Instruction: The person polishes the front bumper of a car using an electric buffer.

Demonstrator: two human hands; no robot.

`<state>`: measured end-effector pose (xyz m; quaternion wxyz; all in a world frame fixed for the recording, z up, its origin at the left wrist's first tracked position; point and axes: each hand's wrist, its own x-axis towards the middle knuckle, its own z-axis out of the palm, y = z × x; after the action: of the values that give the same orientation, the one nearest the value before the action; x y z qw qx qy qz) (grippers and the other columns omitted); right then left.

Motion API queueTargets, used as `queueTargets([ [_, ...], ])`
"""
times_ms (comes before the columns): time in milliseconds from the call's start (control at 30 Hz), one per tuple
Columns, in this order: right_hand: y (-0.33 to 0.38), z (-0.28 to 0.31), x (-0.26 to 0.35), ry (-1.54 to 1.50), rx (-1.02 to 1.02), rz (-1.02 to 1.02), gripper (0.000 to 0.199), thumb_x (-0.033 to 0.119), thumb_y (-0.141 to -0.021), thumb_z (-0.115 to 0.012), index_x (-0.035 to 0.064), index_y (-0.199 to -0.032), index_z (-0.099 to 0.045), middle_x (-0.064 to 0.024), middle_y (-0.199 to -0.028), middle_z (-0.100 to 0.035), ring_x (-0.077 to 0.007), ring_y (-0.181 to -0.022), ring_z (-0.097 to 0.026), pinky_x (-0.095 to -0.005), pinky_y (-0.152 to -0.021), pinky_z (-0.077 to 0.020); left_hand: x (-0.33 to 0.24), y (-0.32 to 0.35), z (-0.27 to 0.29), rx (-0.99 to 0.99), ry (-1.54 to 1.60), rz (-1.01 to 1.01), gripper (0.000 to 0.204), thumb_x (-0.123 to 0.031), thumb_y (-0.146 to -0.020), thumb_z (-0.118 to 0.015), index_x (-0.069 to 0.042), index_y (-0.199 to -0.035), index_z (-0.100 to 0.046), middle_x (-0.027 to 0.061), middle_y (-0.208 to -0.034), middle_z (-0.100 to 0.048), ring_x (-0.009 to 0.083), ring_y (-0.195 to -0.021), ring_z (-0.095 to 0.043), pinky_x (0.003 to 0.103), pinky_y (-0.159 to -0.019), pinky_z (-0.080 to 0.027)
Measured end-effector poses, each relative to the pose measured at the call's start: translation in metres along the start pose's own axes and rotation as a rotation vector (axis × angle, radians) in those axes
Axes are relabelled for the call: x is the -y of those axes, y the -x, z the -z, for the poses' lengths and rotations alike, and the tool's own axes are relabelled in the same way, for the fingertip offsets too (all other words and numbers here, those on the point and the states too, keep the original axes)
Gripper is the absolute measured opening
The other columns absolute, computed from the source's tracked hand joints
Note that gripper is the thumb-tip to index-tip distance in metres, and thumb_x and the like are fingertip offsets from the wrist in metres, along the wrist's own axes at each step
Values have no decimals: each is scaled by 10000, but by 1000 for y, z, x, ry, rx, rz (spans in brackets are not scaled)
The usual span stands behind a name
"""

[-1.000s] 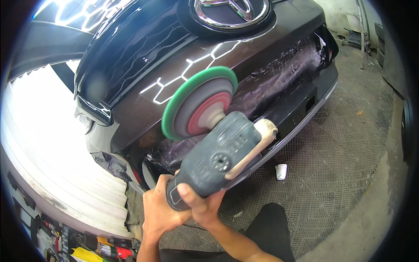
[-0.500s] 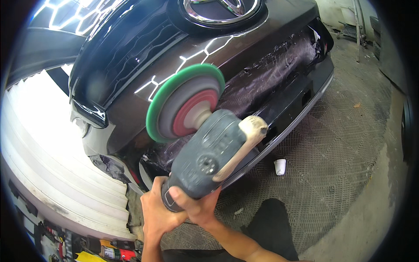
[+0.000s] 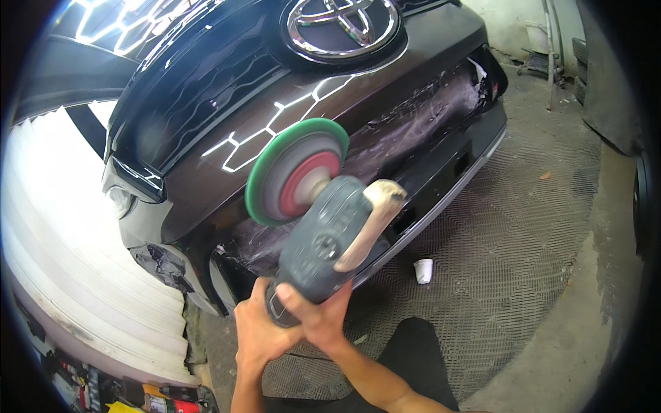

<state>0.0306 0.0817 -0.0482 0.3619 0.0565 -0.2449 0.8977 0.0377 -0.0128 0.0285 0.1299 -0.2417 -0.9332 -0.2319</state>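
My left hand (image 3: 258, 337) and right hand (image 3: 318, 322) meet side by side on the rear grip of the grey electric polisher (image 3: 323, 248). Its round green foam pad (image 3: 295, 170) lies flat against the dark brown car bumper (image 3: 385, 103), below the chrome badge (image 3: 342, 24). A small white plastic cup (image 3: 423, 270) stands on the ribbed floor mat (image 3: 509, 255), to my right, beneath the bumper's lower edge.

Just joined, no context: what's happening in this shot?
A person is working a grey rotary polisher on the front of a dark car. Both hands grip the rear of the tool: the left hand on the left side, the right hand wrapped over its back end. The green foam pad sits against the glossy panel just below the grille emblem. Masking film covers the lower bumper opening. A small white cup stands on the textured floor mat nearby.
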Motion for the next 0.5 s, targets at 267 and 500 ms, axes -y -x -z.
queueTargets([
  [267, -68, 37, 52, 30, -57, 79, 692, 134, -857, -852, -10, -1424, -483, -100, -1259, -611, -192, -1116, -630, -372, -1006, -521, -74, -48, -28, 73, -56, -27, 728, -438, -624, -892, 30, -1120, -636, 304, -903, -753, 500, -900, -748, 540, -825, -589],
  [500, -38, 16, 27, 103, -37, 108, 761, 139, -827, -890, -7, -1438, -461, -105, -1265, -610, -205, -1131, -631, -379, -1020, -519, -28, -30, -14, 69, 15, -35, 704, -419, -663, -862, -18, -1197, -640, 284, -896, -760, 479, -894, -755, 531, -824, -592],
])
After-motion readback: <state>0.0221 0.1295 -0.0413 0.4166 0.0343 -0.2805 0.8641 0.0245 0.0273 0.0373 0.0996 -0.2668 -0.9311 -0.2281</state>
